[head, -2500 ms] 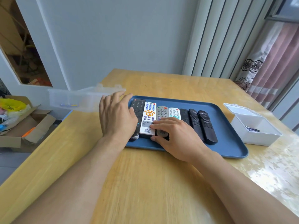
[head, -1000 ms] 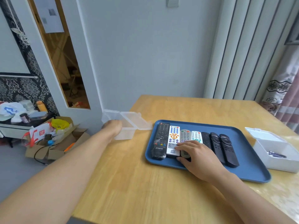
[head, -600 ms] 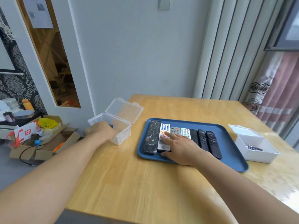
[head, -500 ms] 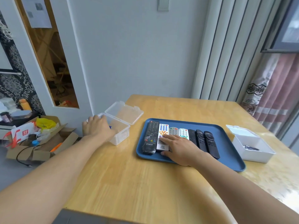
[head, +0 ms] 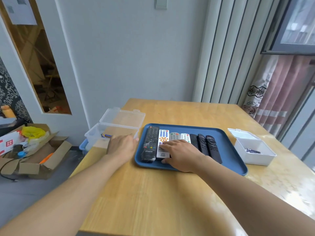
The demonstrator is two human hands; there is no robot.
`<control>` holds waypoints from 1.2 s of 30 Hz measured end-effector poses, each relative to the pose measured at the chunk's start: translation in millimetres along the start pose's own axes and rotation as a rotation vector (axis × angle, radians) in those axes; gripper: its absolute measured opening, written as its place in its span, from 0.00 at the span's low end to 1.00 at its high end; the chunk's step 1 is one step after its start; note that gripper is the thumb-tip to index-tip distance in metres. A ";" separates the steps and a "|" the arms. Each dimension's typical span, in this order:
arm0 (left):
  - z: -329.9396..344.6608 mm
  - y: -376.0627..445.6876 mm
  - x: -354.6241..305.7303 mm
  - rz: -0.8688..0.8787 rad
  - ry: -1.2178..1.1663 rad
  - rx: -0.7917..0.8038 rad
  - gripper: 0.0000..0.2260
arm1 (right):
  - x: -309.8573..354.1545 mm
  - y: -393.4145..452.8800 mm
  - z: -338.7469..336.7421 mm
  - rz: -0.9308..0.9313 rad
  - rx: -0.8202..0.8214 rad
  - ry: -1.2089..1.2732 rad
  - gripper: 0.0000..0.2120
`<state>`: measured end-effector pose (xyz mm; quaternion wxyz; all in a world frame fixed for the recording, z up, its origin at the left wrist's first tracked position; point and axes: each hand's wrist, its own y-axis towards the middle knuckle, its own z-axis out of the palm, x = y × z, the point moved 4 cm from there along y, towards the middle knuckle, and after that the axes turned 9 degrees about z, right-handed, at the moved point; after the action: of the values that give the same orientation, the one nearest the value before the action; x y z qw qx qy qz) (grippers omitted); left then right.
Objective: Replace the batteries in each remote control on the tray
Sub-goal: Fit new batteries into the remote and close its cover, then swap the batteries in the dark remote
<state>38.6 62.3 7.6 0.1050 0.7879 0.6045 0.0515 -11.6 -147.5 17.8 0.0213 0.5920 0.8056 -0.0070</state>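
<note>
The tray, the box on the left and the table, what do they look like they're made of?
The tray looks like moulded plastic, matte blue, with a rounded raised rim. The clear box is likely thin transparent plastic: batteries and the table show through its walls, and its hinged lid has moulded tabs. The table appears to be light wood with visible grain and a glossy coat, though it could be laminate.

Two bare forearms, no sleeves in view up from the fingers, left hand and right hand ungloved, no rings on the fingers, wrists without watch or band
</note>
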 end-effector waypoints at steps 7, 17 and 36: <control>-0.4 4.8 -24.6 -0.062 0.014 -0.068 0.16 | 3.1 -9.3 0.5 -0.039 -0.075 -0.035 0.27; -7.1 0.2 -23.4 -0.086 -0.103 -0.097 0.15 | 28.8 -14.8 -5.3 0.264 -0.118 0.058 0.32; -13.2 -7.3 -26.0 0.063 -0.197 -0.433 0.14 | 23.4 -17.5 -20.1 0.603 -0.050 0.414 0.20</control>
<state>22.1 40.4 19.9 0.3282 0.7667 0.5415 0.1061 -35.8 -129.7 36.6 -0.1264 0.7911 0.5821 0.1391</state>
